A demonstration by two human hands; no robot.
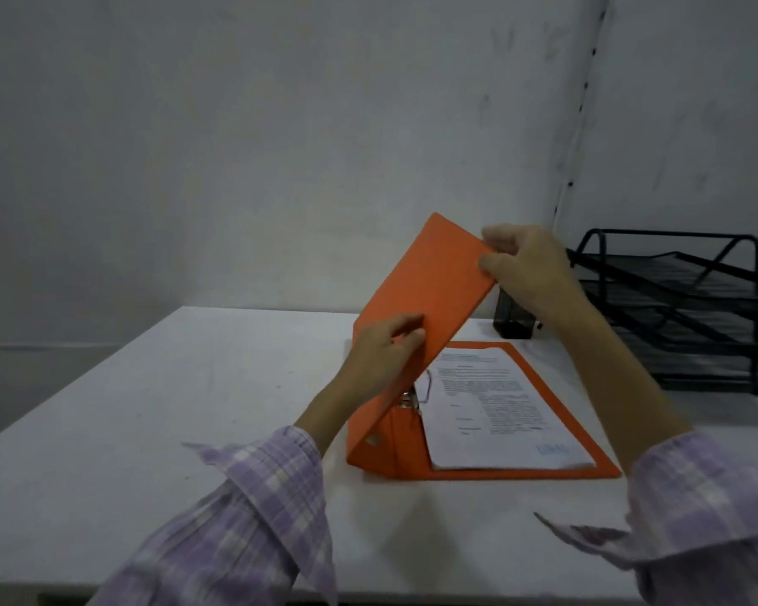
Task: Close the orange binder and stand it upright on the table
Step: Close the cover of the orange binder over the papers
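Observation:
The orange binder (429,282) lies on the white table (128,408) with its back cover flat and its front cover raised at a slant over the pages. A stack of printed white paper (495,413) rests on the back cover, beside the metal ring mechanism (412,398). My right hand (526,269) pinches the cover's raised far edge between thumb and fingers. My left hand (386,352) grips the cover lower down, near the spine, with fingers curled on its outer face.
A black wire-mesh letter tray (683,308) with stacked tiers stands at the back right against the wall. A small black object (515,323) sits just behind the binder. The grey wall runs close behind the table.

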